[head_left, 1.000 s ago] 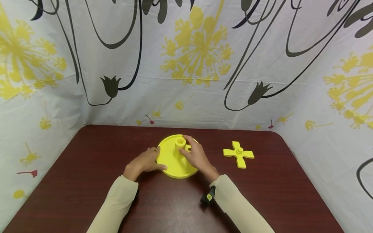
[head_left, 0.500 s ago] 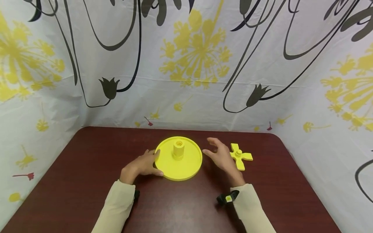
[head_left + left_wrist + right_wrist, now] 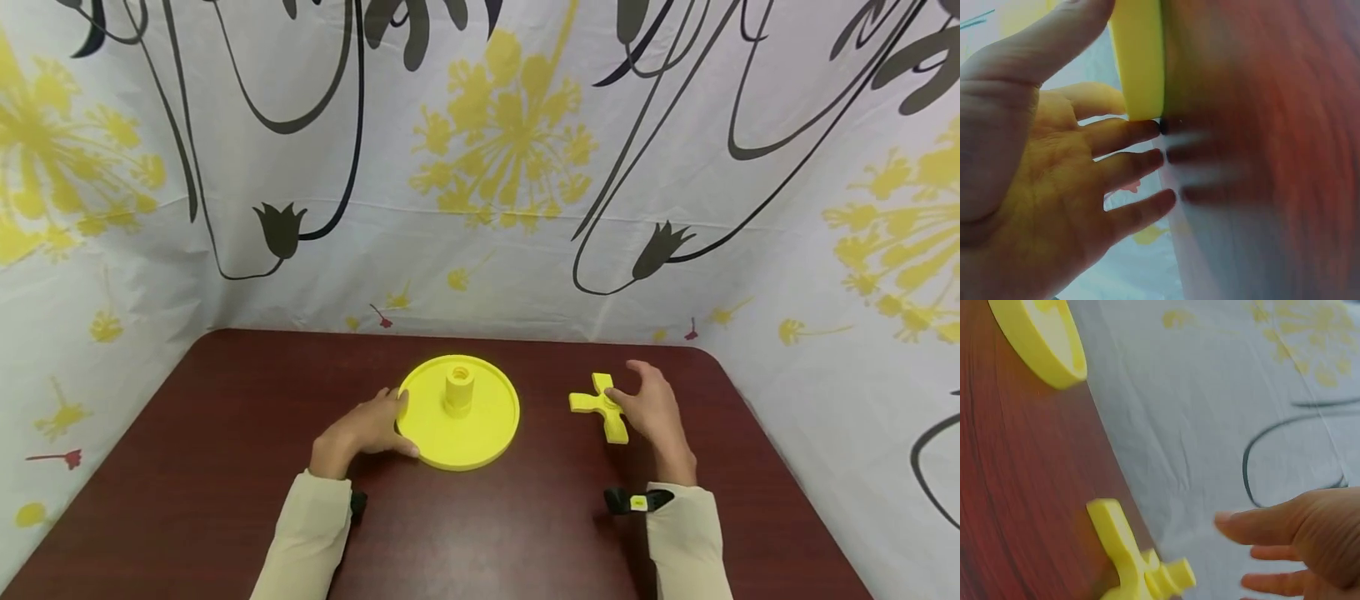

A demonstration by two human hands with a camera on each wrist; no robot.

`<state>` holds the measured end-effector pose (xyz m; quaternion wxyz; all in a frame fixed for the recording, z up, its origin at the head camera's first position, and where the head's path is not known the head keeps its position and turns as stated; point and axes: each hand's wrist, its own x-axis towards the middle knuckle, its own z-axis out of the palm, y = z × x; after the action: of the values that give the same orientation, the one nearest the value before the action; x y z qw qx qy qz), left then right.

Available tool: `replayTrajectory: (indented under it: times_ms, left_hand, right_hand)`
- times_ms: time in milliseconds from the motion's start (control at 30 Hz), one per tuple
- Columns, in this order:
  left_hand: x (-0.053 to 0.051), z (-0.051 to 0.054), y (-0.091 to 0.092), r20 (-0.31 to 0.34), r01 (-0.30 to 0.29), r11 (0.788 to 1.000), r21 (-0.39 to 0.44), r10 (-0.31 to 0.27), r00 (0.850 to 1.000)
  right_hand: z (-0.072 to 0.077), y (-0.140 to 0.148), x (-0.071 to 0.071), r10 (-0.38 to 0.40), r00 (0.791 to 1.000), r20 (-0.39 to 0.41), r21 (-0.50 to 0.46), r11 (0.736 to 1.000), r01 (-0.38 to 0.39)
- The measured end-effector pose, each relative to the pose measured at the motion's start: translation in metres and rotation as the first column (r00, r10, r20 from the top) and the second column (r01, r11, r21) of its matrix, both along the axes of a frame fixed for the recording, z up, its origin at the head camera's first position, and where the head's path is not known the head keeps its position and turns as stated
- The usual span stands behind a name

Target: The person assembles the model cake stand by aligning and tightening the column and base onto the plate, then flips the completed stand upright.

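My left fingers (image 3: pixel 1132 165), straight and spread, touch the rim of the disc (image 3: pixel 461 444), post (image 3: pixel 459 389) upright. Right fingers (image 3: pixel 1277 584): relaxed, holding nothing, just beside the cross (image 3: pixel 597 404). Cross lies on worktop (image 3: pixel 480 533), right of disc.

A dark reddish-brown table (image 3: pixel 202 467) with rounded far corners fills the lower part of the head view, its wood grain streaked. Pale, creased cloth (image 3: pixel 337 292) hangs behind it and along both sides, printed with 3 large yellow flower heads (image 3: pixel 513 133), 2 grey tulip shapes (image 3: pixel 281 231) on curving stems, and small red sprigs (image 3: pixel 384 318). Soft light glosses the near tabletop; the left wrist view is blurred, though the grain seems redder there.
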<state>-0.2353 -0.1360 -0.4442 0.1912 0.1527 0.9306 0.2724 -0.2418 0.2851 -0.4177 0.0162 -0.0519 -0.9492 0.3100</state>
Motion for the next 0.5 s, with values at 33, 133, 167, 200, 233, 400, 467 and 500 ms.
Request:
replayTrajectory:
  times_ms: [33, 133, 167, 200, 233, 400, 467, 500]
  left_hand:
    - [0.0, -0.001, -0.001, 0.002, -0.002, 1.0, 0.003, 0.002, 1.0]
    - [0.0, -0.001, -0.001, 0.004, -0.014, 1.0, 0.008, 0.014, 1.0]
    - [0.001, -0.001, -0.001, 0.002, -0.014, 1.0, 0.01, 0.014, 1.0]
    - [0.001, -0.001, 0.0, 0.001, -0.014, 1.0, 0.009, 0.014, 1.0]
    - [0.001, -0.001, 0.0, -0.004, -0.011, 1.0, 0.008, 0.011, 1.0]
    - [0.001, 0.001, 0.004, -0.004, -0.015, 1.0, 0.012, 0.015, 1.0]
    - [0.002, 0.001, 0.006, 0.002, -0.017, 1.0, 0.016, 0.017, 1.0]
    - [0.003, 0.0, 0.007, 0.005, -0.016, 1.0, 0.016, 0.016, 1.0]
  right_hand:
    - [-0.001, 0.004, 0.001, -0.001, 0.999, 0.034, 0.004, 1.0, 0.0]
    - [-0.005, 0.013, 0.001, 0.005, 0.994, 0.105, 0.013, 1.0, -0.006]
    - [-0.007, 0.015, 0.0, 0.005, 0.993, 0.116, 0.019, 1.0, -0.008]
    - [-0.008, 0.017, 0.0, 0.008, 0.993, 0.122, 0.025, 1.0, -0.012]
    - [-0.01, 0.018, 0.0, 0.007, 0.992, 0.127, 0.028, 1.0, -0.011]
    - [-0.022, 0.024, -0.002, -0.012, 0.984, 0.177, 0.047, 0.999, 0.004]
    - [-0.027, 0.024, -0.002, -0.022, 0.981, 0.191, 0.056, 0.998, 0.011]
    - [-0.03, 0.025, -0.003, -0.025, 0.981, 0.194, 0.061, 0.998, 0.013]
